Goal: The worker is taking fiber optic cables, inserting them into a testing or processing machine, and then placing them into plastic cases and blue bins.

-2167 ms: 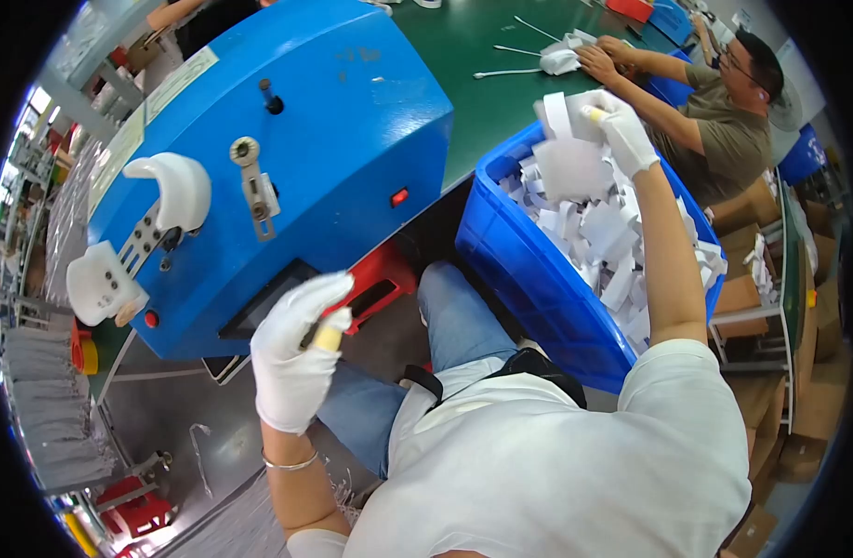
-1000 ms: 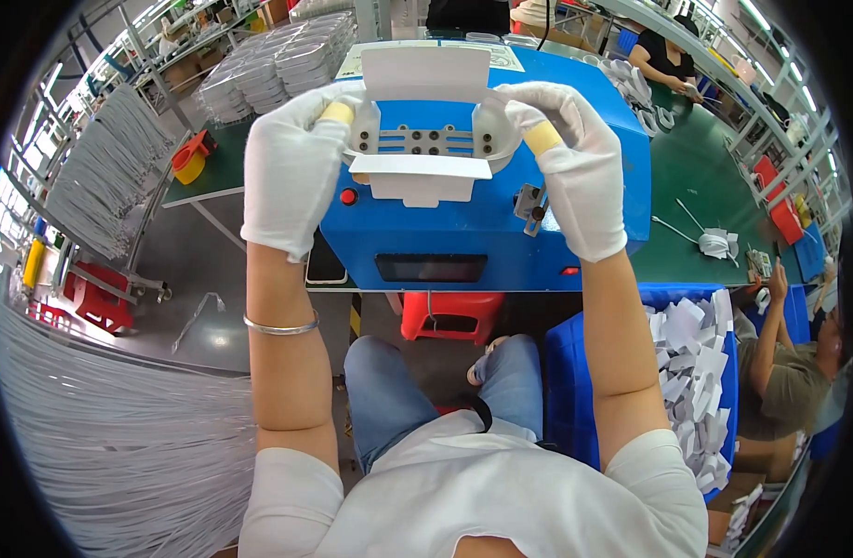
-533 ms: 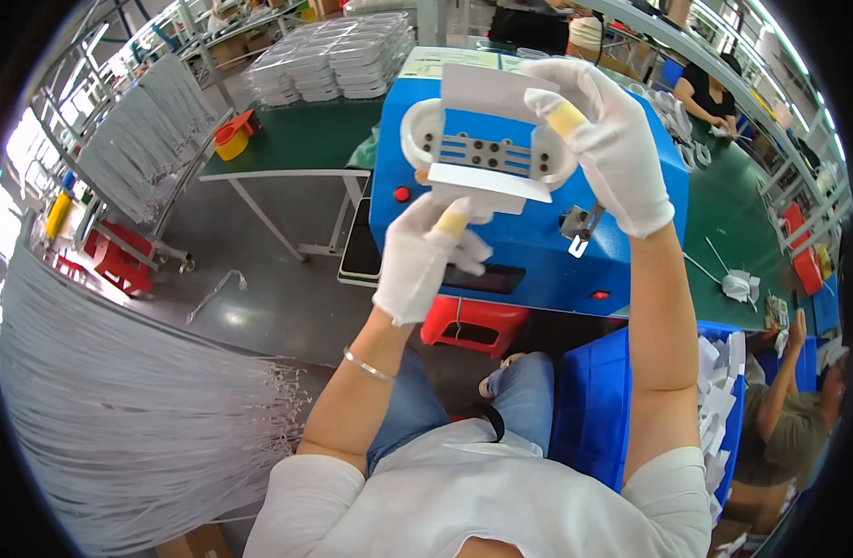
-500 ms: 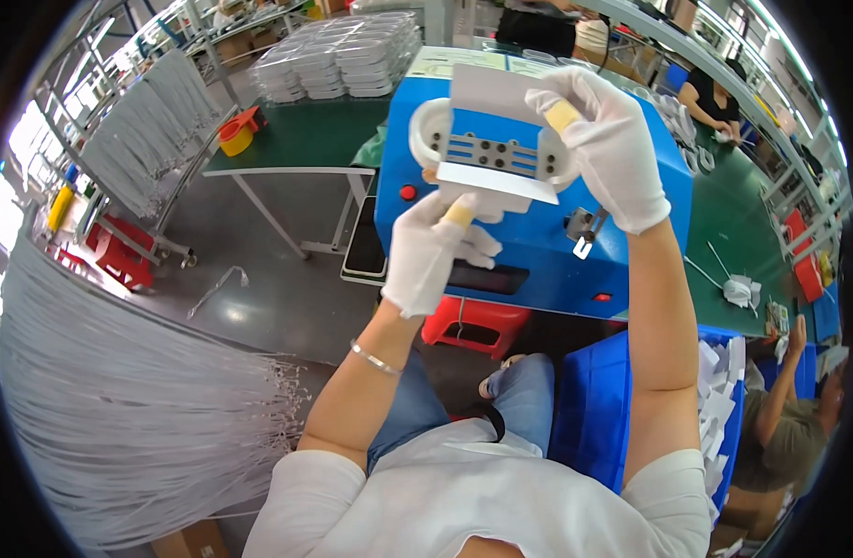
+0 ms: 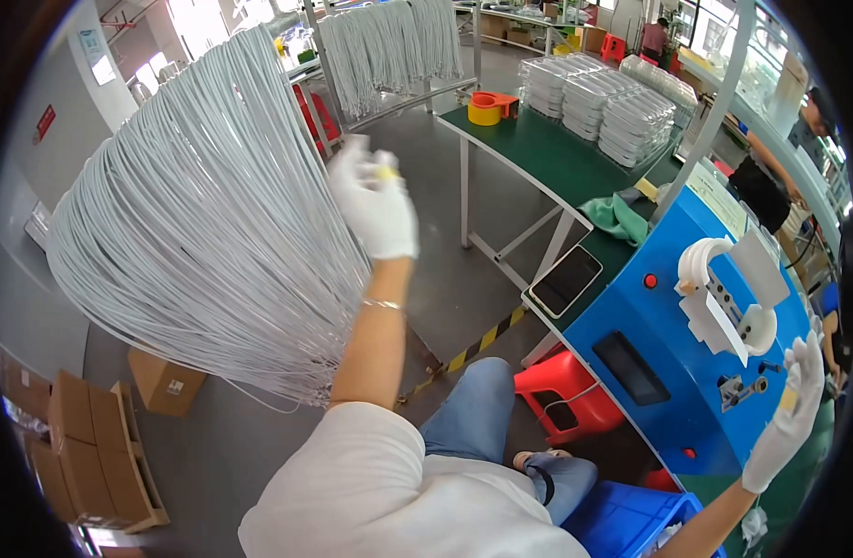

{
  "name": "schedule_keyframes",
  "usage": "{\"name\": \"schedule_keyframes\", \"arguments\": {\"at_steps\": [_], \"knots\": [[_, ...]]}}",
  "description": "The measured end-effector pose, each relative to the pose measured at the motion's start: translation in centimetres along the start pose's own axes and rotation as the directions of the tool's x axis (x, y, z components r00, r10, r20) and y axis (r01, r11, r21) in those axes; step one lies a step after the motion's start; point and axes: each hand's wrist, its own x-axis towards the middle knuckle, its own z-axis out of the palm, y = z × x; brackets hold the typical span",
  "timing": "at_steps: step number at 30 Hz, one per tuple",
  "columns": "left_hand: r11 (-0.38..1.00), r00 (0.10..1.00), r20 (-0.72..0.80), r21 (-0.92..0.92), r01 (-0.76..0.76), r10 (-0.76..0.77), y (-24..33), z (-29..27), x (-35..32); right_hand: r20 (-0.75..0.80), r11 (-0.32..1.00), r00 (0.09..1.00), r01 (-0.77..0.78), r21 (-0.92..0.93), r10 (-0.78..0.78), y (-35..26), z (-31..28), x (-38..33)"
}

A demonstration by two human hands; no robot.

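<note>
My left hand [image 5: 378, 209], in a white glove with yellow tape on a finger, is raised in front of a long rack of hanging grey-white cables [image 5: 212, 214]. Motion blurs its fingers, so I cannot tell how far they are bent. My gloved right hand [image 5: 787, 418] is open, fingers stretched up, beside the right edge of a blue machine [image 5: 584, 325]. On top of that machine sits a round white holder [image 5: 694, 260] with a folded white card [image 5: 714, 321] in it. A small metal clamp [image 5: 738, 392] is fixed nearer my right hand.
A phone [image 5: 566, 282] and a green cloth [image 5: 617, 219] lie left of the machine. Stacked clear trays [image 5: 598, 102] and a tape dispenser [image 5: 487, 107] stand on the green table [image 5: 528, 153]. Below are a red stool [image 5: 570, 395] and a blue bin [image 5: 631, 516]. Cartons [image 5: 92, 446] stand at the lower left.
My view has turned left toward the hanging cables. Both hands have come off the white card; the left has swung toward the cables, while the right has opened beside the machine.
</note>
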Motion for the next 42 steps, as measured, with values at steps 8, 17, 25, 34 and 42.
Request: {"name": "schedule_keyframes", "arguments": {"at_steps": [8, 17, 25, 34, 42], "knots": [[0.928, 0.982, -0.069, 0.345, -0.143, 0.177, -2.9, -1.9, 11.3, 0.044, 0.977, 0.998, 0.035, 0.212, -0.046, -3.1, 4.0, -0.8], [0.897, 0.346, 0.916, -0.317, 0.309, 0.204, 6.0, 0.3, -6.8, 0.358, 0.861, 0.933, -0.191, 0.471, 0.011, -10.4, 9.2, -0.1], [0.919, -0.598, 0.699, -0.273, 0.283, 0.392, 6.2, -3.8, -28.7, 0.889, 0.411, 0.457, -0.807, 0.424, -0.021, -14.9, 10.0, 1.8], [0.138, 0.397, 0.84, -0.473, 0.87, 0.37, 7.5, 0.1, -6.0, 0.407, -0.116, 0.906, -0.394, 0.912, 0.117, 3.4, -0.9, -11.2], [0.228, 0.508, 0.831, -0.553, 0.802, 0.227, 3.5, -3.3, -5.1, 0.349, 0.073, 0.609, -0.559, 0.826, 0.713, 6.9, -4.7, -21.3]]}}
